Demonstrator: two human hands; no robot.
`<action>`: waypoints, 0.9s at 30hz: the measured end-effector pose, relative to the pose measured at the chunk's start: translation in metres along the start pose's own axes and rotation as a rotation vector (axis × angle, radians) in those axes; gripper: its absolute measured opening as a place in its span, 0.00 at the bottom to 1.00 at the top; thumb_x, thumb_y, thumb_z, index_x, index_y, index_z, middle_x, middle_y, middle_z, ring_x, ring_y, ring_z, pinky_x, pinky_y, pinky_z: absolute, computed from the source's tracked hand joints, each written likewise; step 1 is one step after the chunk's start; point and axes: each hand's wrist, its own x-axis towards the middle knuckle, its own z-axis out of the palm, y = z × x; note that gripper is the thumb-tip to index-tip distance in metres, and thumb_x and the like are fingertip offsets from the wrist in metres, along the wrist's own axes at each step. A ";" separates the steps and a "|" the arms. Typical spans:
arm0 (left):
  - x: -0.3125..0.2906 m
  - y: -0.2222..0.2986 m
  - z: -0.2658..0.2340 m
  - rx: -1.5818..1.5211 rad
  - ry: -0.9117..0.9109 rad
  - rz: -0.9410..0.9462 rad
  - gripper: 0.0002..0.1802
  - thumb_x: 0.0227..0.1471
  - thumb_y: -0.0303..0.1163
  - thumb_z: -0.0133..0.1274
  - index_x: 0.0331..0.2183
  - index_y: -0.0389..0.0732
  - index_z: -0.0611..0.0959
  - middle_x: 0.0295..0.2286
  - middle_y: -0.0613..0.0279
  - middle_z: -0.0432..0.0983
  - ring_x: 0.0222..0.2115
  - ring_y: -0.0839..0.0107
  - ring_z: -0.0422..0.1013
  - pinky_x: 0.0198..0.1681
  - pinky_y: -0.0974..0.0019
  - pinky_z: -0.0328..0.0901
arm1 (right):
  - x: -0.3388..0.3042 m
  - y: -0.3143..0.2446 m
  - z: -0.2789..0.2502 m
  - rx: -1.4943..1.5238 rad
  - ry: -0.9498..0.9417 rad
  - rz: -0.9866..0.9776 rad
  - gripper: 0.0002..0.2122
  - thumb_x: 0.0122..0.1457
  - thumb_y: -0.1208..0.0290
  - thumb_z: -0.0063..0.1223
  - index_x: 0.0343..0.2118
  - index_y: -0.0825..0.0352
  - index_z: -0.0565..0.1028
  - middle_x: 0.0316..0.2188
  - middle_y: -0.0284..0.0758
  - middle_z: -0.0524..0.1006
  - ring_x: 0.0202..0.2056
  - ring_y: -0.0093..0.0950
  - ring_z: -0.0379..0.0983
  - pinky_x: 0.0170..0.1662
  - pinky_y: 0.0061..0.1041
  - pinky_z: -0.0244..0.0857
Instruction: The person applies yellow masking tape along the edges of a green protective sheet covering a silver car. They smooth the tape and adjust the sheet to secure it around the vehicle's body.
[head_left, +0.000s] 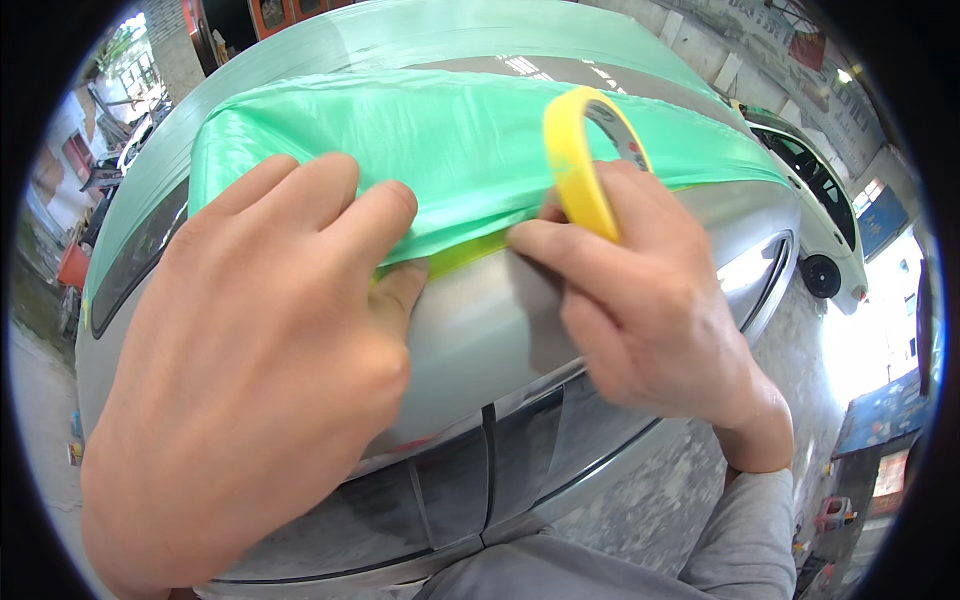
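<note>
Across a silver-grey car roof (480, 335) lies green plastic masking film (430, 150), wrinkled along its near edge. A strip of yellow tape (468, 254) runs under that edge, between the film and the bare metal. My left hand (270, 340) is closed at the film's edge, fingers curled over it and the thumb pressed near the tape strip. To its right, my right hand (650, 280) carries a roll of yellow masking tape (575, 170), which stands upright at the fingers. The right thumb and fingertips pinch beside the strip; the exact grip is partly hidden.
Below the roof edge are the car's dark side windows (525, 455), close to my body. A white car (825, 225) is parked beyond the right side. An orange-red cabinet or vehicle (275, 15) stands at the back, and a grey wall (740, 50) is at the far right.
</note>
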 end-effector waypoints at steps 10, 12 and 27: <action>-0.023 -0.035 0.009 -0.168 0.238 0.069 0.29 0.38 0.10 0.55 0.46 0.32 0.92 0.47 0.50 0.85 0.46 0.51 0.80 0.59 0.49 0.75 | 0.015 -0.044 0.037 0.038 0.151 -0.100 0.17 0.46 0.80 0.62 0.42 0.74 0.84 0.36 0.45 0.74 0.40 0.46 0.73 0.43 0.44 0.69; -0.028 -0.035 0.018 -0.212 0.376 0.028 0.35 0.36 0.07 0.51 0.48 0.33 0.91 0.48 0.48 0.86 0.50 0.48 0.81 0.65 0.44 0.73 | 0.016 -0.043 0.036 0.018 0.147 -0.105 0.16 0.48 0.80 0.62 0.42 0.73 0.84 0.36 0.45 0.75 0.40 0.47 0.74 0.45 0.45 0.69; -0.167 -0.089 0.005 -0.134 0.298 0.066 0.26 0.43 0.13 0.64 0.47 0.38 0.93 0.45 0.58 0.87 0.43 0.57 0.80 0.48 0.56 0.77 | 0.017 -0.068 0.028 -0.089 0.126 0.069 0.14 0.59 0.81 0.52 0.44 0.69 0.86 0.40 0.45 0.81 0.44 0.49 0.75 0.52 0.47 0.68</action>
